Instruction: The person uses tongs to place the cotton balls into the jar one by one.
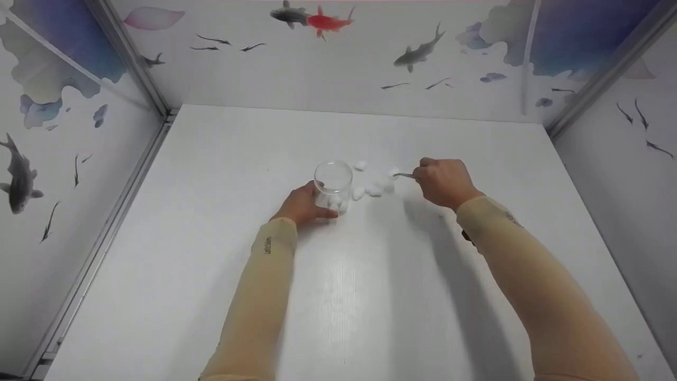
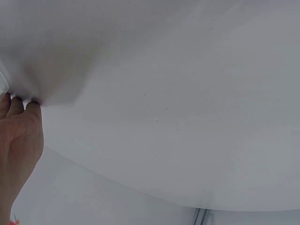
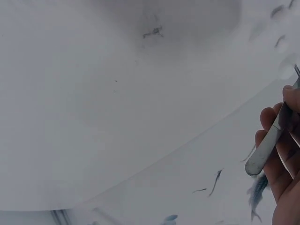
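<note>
My left hand (image 1: pixel 302 205) grips a clear jar (image 1: pixel 334 182) from its left side, thumb in front. White balls (image 1: pixel 334 201) that look like cotton show through the jar's lower wall. In the left wrist view only the hand's edge and several fingertips (image 2: pixel 33 107) show, beside a sliver of the jar (image 2: pixel 3 83). My right hand (image 1: pixel 447 182) holds metal tweezers (image 1: pixel 406 175), pointing left. At the tweezers' tips is a white cotton ball (image 1: pixel 393 172). The tweezers' flat rear end (image 3: pixel 262 157) shows in the right wrist view.
Several loose cotton balls (image 1: pixel 374 190) lie on the white table (image 1: pixel 338 296) right of the jar, one (image 1: pixel 360 165) farther back. A back wall (image 1: pixel 370 58) printed with fish and side panels (image 1: pixel 47 159) enclose the table.
</note>
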`<control>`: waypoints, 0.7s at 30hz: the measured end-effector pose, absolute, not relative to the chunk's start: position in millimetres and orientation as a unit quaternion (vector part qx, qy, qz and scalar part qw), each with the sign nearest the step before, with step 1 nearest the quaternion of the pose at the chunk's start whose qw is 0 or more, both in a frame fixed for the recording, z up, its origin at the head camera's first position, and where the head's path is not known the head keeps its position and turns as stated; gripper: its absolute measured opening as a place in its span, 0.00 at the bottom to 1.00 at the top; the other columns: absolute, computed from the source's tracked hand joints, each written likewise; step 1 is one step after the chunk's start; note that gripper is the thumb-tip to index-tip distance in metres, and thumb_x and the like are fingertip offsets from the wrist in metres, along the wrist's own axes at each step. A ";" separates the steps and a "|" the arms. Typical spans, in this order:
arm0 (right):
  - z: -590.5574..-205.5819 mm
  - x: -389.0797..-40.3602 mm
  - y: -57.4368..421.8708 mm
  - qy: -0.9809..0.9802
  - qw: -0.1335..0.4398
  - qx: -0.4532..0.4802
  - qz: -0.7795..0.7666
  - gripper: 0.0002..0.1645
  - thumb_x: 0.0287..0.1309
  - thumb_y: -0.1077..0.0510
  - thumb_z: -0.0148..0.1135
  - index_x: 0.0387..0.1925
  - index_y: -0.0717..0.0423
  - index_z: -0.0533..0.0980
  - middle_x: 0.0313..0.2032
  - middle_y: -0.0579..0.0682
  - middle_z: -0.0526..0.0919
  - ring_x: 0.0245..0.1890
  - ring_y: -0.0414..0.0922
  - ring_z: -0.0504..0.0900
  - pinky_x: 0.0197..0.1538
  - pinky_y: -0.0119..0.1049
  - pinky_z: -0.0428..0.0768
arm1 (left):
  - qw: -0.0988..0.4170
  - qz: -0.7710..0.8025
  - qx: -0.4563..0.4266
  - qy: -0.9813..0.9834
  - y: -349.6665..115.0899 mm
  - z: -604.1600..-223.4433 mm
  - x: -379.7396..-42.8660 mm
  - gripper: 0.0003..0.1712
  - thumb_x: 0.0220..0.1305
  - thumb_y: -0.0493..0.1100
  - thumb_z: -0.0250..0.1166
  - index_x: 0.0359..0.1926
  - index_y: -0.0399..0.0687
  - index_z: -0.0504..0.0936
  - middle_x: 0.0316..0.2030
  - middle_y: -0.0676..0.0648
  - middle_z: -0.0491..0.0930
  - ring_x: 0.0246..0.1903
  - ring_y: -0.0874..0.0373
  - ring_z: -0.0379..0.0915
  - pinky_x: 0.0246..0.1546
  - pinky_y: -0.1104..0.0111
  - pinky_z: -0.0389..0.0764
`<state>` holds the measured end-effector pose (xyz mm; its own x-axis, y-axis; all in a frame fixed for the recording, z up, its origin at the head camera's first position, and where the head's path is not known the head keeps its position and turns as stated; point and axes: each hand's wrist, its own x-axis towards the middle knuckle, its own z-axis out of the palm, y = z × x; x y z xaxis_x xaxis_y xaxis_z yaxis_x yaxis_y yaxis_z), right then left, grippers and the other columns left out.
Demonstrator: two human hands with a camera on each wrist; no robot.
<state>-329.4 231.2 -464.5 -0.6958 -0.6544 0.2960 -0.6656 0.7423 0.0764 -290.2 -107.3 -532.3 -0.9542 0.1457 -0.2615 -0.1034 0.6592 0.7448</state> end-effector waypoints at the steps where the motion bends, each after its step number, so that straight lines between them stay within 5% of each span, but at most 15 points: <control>1: -460.5 -328.5 229.4 -0.919 0.159 0.361 0.021 0.05 0.58 0.66 0.67 0.30 0.57 0.86 0.24 0.50 0.79 0.19 0.49 0.79 0.20 0.46 0.80 | 0.151 0.411 0.013 0.899 -107.1 -532.1 -290.5 0.54 0.46 0.57 0.81 0.72 0.53 0.65 0.71 0.49 0.65 0.72 0.52 0.55 0.73 0.58 0.55; 12: -413.9 -315.0 183.3 -0.889 0.204 0.406 0.053 0.06 0.60 0.65 0.65 0.36 0.57 0.87 0.26 0.50 0.81 0.21 0.48 0.80 0.19 0.42 0.80 | 0.154 0.409 0.023 0.899 -107.6 -531.8 -291.0 0.53 0.47 0.55 0.81 0.72 0.51 0.66 0.70 0.48 0.66 0.71 0.52 0.57 0.72 0.59 0.56; 21: -412.1 -307.8 143.3 -0.869 0.199 0.450 0.050 0.06 0.60 0.64 0.65 0.36 0.55 0.87 0.28 0.49 0.82 0.22 0.46 0.82 0.22 0.41 0.82 | 0.161 0.420 -0.002 0.893 -105.1 -535.5 -293.2 0.56 0.44 0.55 0.83 0.73 0.53 0.65 0.69 0.49 0.68 0.70 0.51 0.58 0.72 0.56 0.56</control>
<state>-307.8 143.3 -412.1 -0.5157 -0.7620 0.3916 -0.8019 0.5903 0.0926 -293.2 -105.1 -535.5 -0.9479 0.1316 -0.2900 -0.1395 0.6469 0.7497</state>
